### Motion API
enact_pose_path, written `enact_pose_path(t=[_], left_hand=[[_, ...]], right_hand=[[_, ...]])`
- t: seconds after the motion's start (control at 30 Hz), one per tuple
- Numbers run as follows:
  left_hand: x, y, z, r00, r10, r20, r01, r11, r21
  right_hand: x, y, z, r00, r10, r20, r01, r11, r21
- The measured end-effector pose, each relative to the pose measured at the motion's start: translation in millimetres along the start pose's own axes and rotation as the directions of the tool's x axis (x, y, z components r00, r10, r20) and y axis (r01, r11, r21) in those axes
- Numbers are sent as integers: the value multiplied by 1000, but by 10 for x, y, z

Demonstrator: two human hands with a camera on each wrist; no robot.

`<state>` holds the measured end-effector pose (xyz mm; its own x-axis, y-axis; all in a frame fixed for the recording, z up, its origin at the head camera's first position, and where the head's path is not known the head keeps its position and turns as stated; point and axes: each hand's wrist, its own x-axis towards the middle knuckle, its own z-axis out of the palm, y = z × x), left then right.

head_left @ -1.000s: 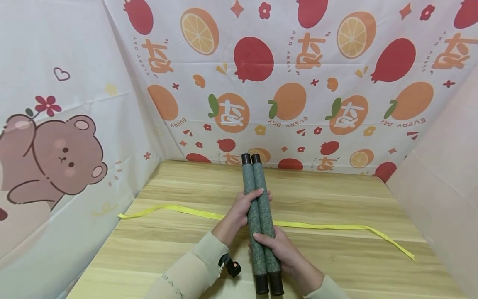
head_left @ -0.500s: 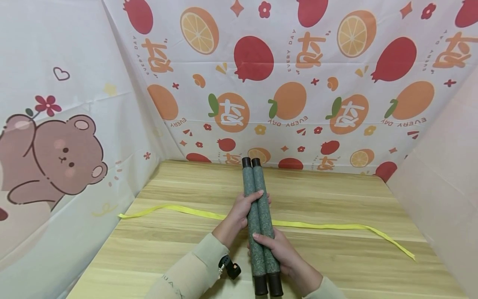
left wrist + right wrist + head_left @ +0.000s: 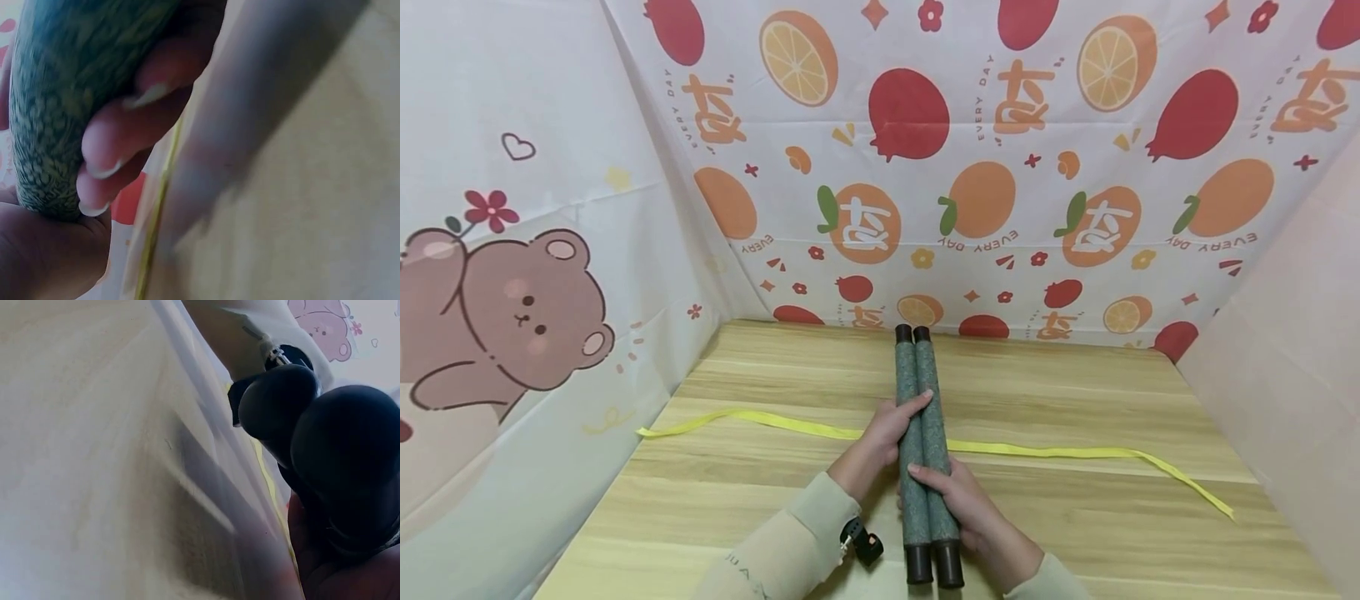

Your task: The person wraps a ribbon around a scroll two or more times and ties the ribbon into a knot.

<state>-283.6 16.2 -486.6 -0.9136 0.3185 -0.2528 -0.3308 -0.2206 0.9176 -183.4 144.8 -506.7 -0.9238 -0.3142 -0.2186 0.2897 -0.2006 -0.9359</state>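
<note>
A scroll (image 3: 934,446) wound into two side-by-side green patterned rolls with dark end knobs is held lengthwise above the table. My left hand (image 3: 886,427) grips both rolls around the middle, thumb across the top. Nearer to me, my right hand (image 3: 964,498) holds them from the right side, its thumb also on top. In the left wrist view, fingers (image 3: 119,134) curl against the green roll (image 3: 56,87). The right wrist view shows the near end knobs (image 3: 347,447) close up. A yellow ribbon (image 3: 1037,451) lies across the table, its middle hidden behind the scroll and left hand.
The wooden tabletop (image 3: 760,517) carries the ribbon from left to right. A fruit-print cloth (image 3: 1030,250) hangs at the back, and a cloth with a bear print (image 3: 535,308) on the left. A black device (image 3: 865,540) is strapped at the left wrist.
The scroll's far end has come lower in the head view and shifted slightly right, with the left hand moving along. Both hands keep their hold, and the ribbon stays where it was.
</note>
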Motion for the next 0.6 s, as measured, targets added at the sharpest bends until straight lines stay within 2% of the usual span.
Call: enact_pose_path(t=[0.07, 0.2, 0.4, 0.6], left_hand=[[-14, -25, 6, 1000, -21, -4, 21, 1000, 21], [-36, -79, -6, 1000, -16, -6, 16, 998, 53], [-35, -119, -25, 1000, -19, 2, 19, 999, 48], [-18, -98, -25, 998, -63, 20, 62, 998, 26]], right_hand=[[16, -3, -8, 1000, 4, -6, -4, 1000, 1], [30, -9, -26, 1000, 11, 9, -12, 1000, 18], [38, -24, -43, 999, 26, 23, -27, 998, 54], [59, -40, -49, 999, 30, -30, -29, 998, 60]])
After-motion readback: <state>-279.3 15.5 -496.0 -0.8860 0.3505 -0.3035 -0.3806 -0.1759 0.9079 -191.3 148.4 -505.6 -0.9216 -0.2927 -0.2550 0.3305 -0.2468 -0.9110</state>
